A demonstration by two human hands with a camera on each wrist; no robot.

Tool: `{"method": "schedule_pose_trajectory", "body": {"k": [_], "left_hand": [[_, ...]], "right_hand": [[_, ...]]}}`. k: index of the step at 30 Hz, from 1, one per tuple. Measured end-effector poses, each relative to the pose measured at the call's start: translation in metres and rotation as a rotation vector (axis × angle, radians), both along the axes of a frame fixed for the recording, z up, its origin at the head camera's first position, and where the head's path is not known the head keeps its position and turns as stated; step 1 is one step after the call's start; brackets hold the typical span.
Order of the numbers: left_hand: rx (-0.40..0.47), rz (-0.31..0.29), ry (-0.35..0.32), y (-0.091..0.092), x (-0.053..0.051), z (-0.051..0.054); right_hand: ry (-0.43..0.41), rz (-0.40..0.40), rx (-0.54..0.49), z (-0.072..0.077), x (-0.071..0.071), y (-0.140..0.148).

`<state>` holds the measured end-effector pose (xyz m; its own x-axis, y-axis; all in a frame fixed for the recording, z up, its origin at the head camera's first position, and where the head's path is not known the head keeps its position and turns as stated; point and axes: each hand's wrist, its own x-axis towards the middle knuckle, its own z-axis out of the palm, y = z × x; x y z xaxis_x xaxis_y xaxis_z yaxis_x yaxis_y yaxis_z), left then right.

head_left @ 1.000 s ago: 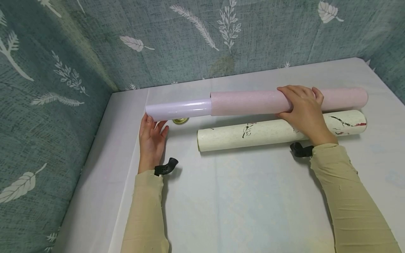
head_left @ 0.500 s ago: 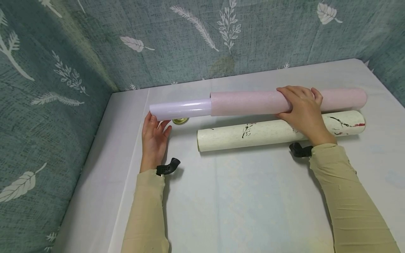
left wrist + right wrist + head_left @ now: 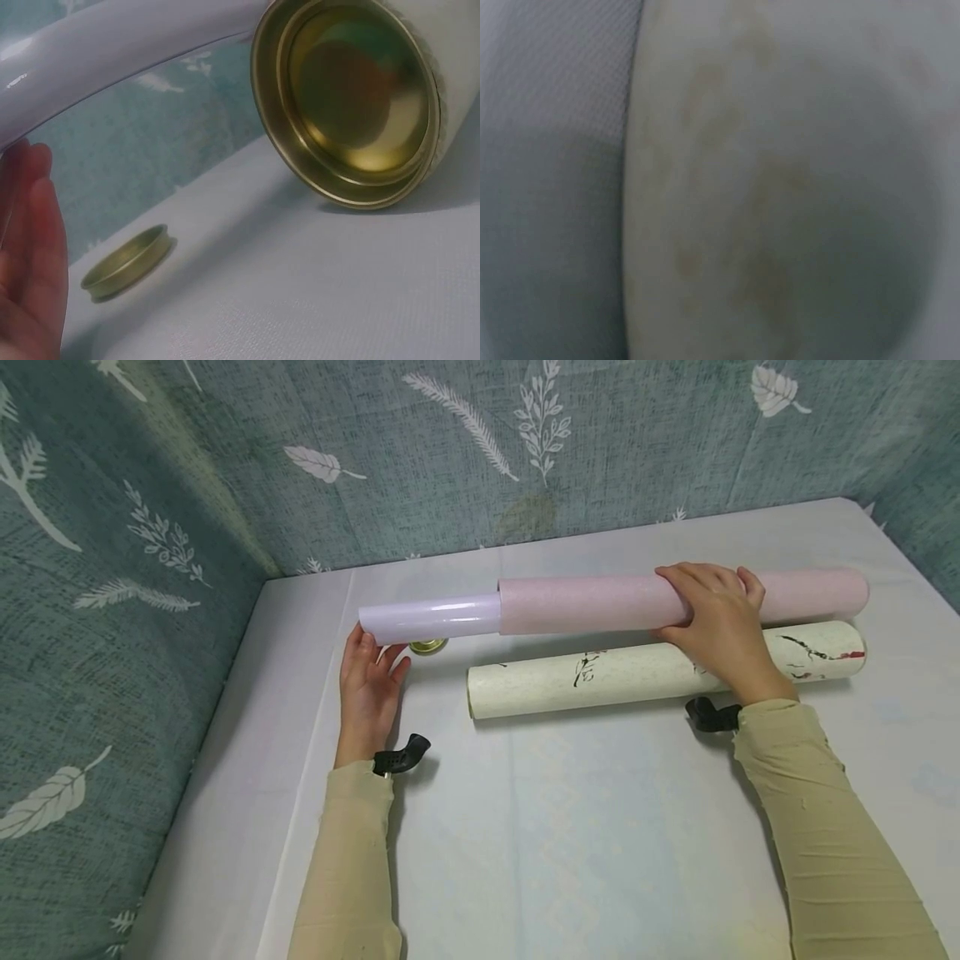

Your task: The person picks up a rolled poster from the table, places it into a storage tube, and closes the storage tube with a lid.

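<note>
A glossy lavender roll sticks out of the left mouth of a pink tube. My left hand holds the roll's outer end from below with its fingertips, the other fingers loosely bent. In the left wrist view, the fingers touch the roll's underside. My right hand grips the pink tube right of its middle, fingers over the top and thumb on the near side. The tube's inside and the thumb's contact at the roll's end are hidden.
A cream tube with a dark branch pattern lies in front of the pink one; its gold end faces left. A gold lid lies on the white table, partly behind the roll. Patterned green fabric stands behind.
My left hand has moved to the right with the roll's end, so less of the roll shows outside the pink tube. The right hand and both tubes stay almost still.
</note>
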<state>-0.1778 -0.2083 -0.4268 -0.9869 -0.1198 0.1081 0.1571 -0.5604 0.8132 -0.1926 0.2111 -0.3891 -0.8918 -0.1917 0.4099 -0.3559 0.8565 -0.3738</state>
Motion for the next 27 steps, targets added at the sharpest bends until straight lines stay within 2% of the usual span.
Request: {"method": "schedule_pose_trajectory", "body": {"k": [18,27], "left_hand": [[-0.042,-0.005,-0.002,0.0036,-0.0005,0.0008],[-0.025,-0.017,-0.004,0.0069,-0.0019,0.0013]], "right_hand": [[0.011,0.007,-0.004,-0.0004,0.0003,0.0006],[0.006,0.008,-0.004,0.0003,0.0000,0.0002]]}}
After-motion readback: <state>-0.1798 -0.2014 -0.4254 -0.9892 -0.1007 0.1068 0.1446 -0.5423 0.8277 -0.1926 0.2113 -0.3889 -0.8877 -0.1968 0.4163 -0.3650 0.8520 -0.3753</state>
